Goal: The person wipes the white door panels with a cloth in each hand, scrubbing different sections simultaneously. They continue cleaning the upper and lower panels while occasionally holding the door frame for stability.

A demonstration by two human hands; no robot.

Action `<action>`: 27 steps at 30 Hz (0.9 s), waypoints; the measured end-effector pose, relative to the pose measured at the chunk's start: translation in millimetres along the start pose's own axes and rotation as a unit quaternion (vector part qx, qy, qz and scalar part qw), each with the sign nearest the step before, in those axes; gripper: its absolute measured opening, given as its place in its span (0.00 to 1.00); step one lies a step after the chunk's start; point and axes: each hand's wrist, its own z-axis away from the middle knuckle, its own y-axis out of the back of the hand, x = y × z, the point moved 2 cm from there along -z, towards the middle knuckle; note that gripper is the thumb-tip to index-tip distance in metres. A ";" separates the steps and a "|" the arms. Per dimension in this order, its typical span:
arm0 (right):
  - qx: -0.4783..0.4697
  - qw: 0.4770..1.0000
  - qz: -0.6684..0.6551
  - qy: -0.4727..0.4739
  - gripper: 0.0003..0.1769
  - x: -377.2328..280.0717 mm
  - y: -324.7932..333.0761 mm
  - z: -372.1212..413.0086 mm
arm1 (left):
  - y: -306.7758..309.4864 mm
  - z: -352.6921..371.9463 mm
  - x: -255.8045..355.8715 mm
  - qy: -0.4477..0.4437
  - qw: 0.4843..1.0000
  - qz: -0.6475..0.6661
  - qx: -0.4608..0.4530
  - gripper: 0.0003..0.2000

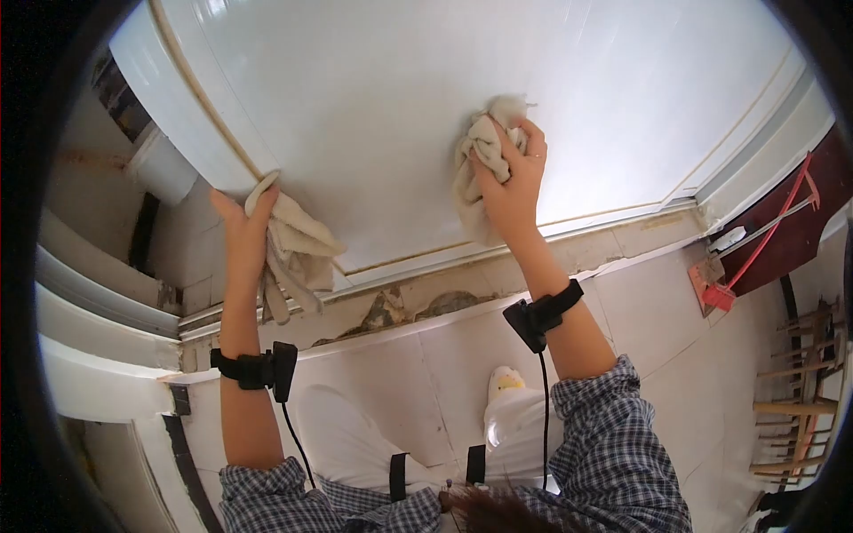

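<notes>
Beige cloth (480, 164) — crumpled — fills my right grip (515, 200) at one o'clock, against the white door (373, 107); my left grip (243, 233) holds a draped second cloth (300, 242) at nine. White bucket (167, 171) at ten, contents hidden.

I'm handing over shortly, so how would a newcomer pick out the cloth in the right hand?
Start at the big white panel. On its face, the right hand holds a crumpled beige cloth. It is bunched farther in, whereas the other cloth, at the left hand, hangs loosely by the panel's left edge.
</notes>
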 end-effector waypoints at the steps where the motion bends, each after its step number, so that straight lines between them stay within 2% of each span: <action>1: 0.002 1.000 0.000 0.000 0.25 -0.2 -0.9 -0.5 | 0.0 -0.4 0.9 0.007 1.000 0.006 -0.002 0.37; 9: 0.016 1.000 0.018 0.012 0.23 11.2 -6.7 16.7 | 1.0 -3.7 -11.9 -0.006 1.000 0.010 0.006 0.37; 12: 0.028 0.999 0.023 -0.018 0.23 14.1 -13.7 29.5 | 0.9 -3.1 -11.9 -0.014 1.000 0.006 0.007 0.37; 18: 0.029 0.992 -0.090 -0.083 0.21 -3.5 -12.4 8.0 | 0.9 -2.1 -8.9 0.000 1.000 0.003 0.000 0.39; 21: 0.015 0.998 -0.045 -0.048 0.20 7.7 -14.4 18.2 | 0.2 -0.3 -7.9 0.008 1.000 0.017 0.002 0.40; 24: 0.018 0.997 -0.031 -0.073 0.20 11.2 -16.8 35.8 | -0.9 -1.1 -5.5 0.001 1.000 0.012 0.007 0.40; 27: 0.026 0.990 -0.081 -0.108 0.20 6.9 -16.6 29.9 | -0.7 -1.6 -4.9 -0.004 1.000 0.002 0.006 0.40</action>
